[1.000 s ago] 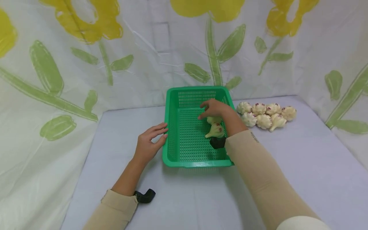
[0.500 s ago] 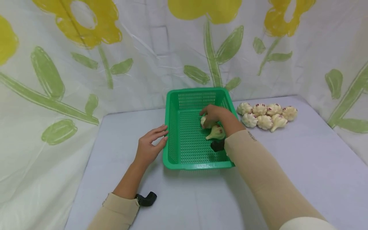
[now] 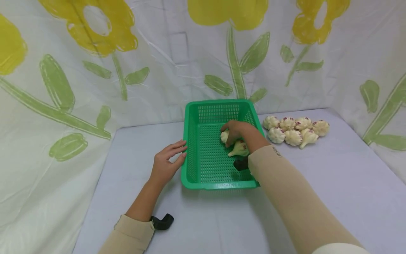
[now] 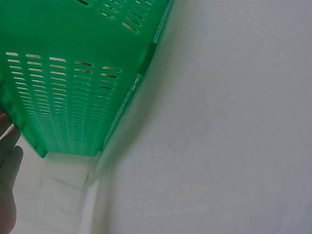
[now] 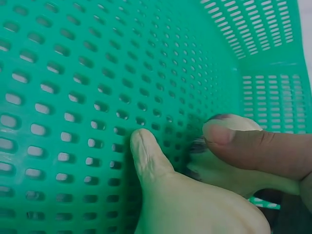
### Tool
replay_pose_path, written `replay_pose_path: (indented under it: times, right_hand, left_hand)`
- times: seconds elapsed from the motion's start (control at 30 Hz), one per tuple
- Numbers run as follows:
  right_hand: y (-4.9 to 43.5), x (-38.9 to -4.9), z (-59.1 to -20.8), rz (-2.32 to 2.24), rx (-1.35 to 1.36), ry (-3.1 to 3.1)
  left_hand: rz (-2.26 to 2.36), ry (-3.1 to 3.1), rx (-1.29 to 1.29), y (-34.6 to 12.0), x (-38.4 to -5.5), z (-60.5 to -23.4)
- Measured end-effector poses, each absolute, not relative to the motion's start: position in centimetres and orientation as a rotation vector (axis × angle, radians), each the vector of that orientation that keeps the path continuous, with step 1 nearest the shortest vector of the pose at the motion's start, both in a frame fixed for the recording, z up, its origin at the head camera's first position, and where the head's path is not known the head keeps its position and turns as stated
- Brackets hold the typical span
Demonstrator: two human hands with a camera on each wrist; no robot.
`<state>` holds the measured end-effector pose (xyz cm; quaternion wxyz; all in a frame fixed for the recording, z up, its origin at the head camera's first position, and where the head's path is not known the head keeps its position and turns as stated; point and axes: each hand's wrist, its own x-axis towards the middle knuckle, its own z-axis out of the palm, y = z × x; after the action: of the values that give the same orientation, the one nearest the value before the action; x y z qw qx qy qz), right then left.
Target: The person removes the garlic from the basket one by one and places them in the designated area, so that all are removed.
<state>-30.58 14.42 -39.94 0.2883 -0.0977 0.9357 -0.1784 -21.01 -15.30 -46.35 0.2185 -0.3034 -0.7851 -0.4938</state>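
Observation:
Inside the green plastic basket (image 3: 219, 185), my right hand (image 3: 237, 131) grips a pale garlic bulb (image 3: 224, 136) with purple marks, low over the basket floor. The right wrist view shows the thumb (image 5: 253, 146) pressed against this garlic bulb (image 5: 239, 122); my other fingers are hidden behind it. A second garlic bulb (image 3: 239, 148) lies beside the hand, its stem pointing left in the head view. My left hand (image 3: 165, 162) rests at the basket's left rim with fingers fairly straight, and in the left wrist view its fingertips (image 4: 10, 139) touch the basket edge (image 4: 36, 144).
Several garlic bulbs (image 3: 293, 137) sit in two rows on the white table (image 3: 323, 176), right of the basket. A white curtain (image 3: 152, 81) with painted yellow flowers hangs behind the table and along both sides.
My right hand has taken hold of the farther garlic bulb and shifted it a little left in the basket. The left hand stays at the rim. The view has tilted slightly.

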Motion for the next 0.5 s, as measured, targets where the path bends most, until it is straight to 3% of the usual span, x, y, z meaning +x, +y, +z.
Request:
replay_pose_path:
  times: [0.5]
  right_hand:
    - [14.31, -30.95, -39.99, -0.694, -0.368, 2.549]
  left_hand:
    - [-1.383, -2.174, -0.837, -15.28, -20.98, -46.22]
